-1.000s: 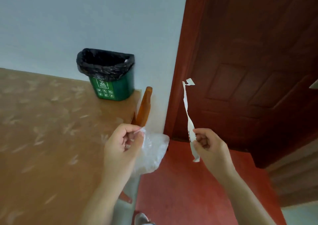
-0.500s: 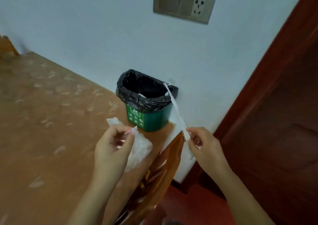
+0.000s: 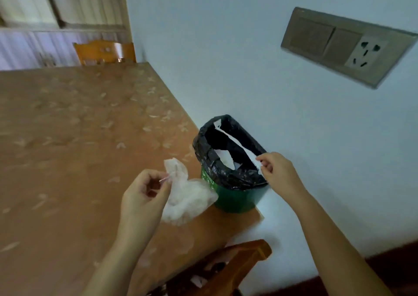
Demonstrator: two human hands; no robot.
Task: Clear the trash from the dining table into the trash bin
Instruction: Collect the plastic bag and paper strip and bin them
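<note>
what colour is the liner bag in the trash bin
Black, over a green trash bin; the liner bag shows clearly in the head view.

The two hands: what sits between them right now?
In the head view, the black-lined green bin sits between the left hand holding crumpled plastic and the right hand pinching a paper strip.

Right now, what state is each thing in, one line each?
Trash bin: upright on the table corner, open, black liner, white scrap inside.
Paper strip: pinched at one end, lying across the bin mouth.
Plastic bag: crumpled, held beside the bin.
Left hand: pinching the bag.
Right hand: pinching the strip.
</note>
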